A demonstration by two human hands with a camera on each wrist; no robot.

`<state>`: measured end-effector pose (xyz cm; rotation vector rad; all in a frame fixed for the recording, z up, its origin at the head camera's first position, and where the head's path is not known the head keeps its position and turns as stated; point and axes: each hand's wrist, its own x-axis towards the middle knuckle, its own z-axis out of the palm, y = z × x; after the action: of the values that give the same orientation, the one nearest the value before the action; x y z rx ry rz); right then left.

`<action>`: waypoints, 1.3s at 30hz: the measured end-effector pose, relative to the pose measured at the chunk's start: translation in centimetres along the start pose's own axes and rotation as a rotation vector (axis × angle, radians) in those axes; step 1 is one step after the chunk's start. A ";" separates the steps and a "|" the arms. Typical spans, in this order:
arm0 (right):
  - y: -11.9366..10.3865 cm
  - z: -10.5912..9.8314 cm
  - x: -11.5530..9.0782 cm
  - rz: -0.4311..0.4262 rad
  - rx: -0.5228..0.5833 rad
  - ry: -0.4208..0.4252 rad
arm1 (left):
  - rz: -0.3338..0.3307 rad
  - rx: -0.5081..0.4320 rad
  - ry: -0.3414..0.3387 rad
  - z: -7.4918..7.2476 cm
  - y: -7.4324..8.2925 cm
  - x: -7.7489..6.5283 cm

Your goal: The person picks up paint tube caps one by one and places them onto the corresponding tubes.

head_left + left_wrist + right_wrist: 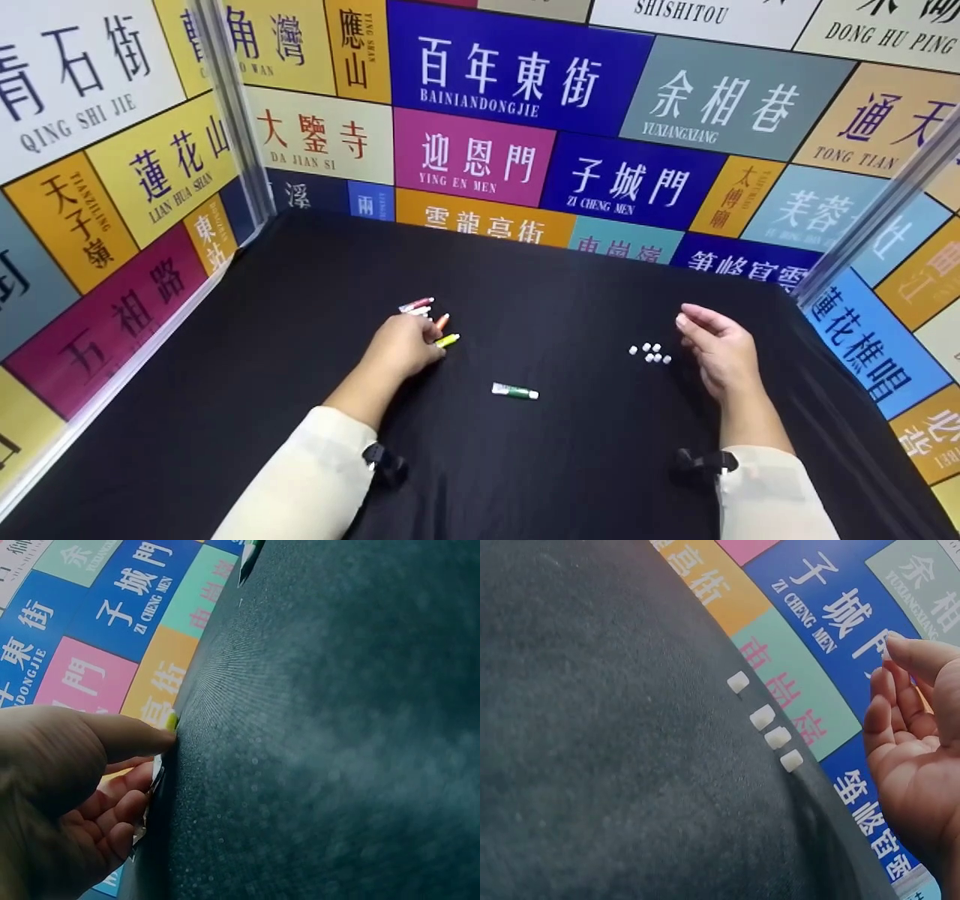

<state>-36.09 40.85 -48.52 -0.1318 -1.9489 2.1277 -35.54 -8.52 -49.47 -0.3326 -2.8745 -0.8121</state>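
My left hand is low over a group of small paint tubes at the left of the table, its thumb and fingers pinching a yellow paint tube. In the left wrist view the tube's yellow end shows by the thumb tip. Beside the fingers lie a red paint tube and an orange paint tube, partly hidden. My right hand hovers at the right with fingers loosely bent and nothing visible in them. Several small white caps lie left of it, also seen as white caps in the right wrist view.
A green paint tube lies alone between the hands, nearer the front. Black cloth covers the table. Panels printed with coloured street names enclose the back and sides.
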 end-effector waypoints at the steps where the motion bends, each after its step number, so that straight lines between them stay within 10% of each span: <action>1: -0.1 0.1 0.0 -0.003 0.019 -0.009 | -0.001 0.000 -0.001 0.0 0.0 0.0; 17: -2.7 2.3 -1.4 -0.072 0.198 -0.149 | -0.028 0.037 -0.028 -0.1 0.3 0.2; 39: -6.2 5.7 -3.3 -0.211 0.181 -0.190 | 0.008 -0.162 0.087 -1.8 1.9 0.2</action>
<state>-33.44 34.94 -42.14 0.3061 -1.7625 2.2266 -35.12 -7.84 -47.00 -0.3175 -2.7324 -1.0344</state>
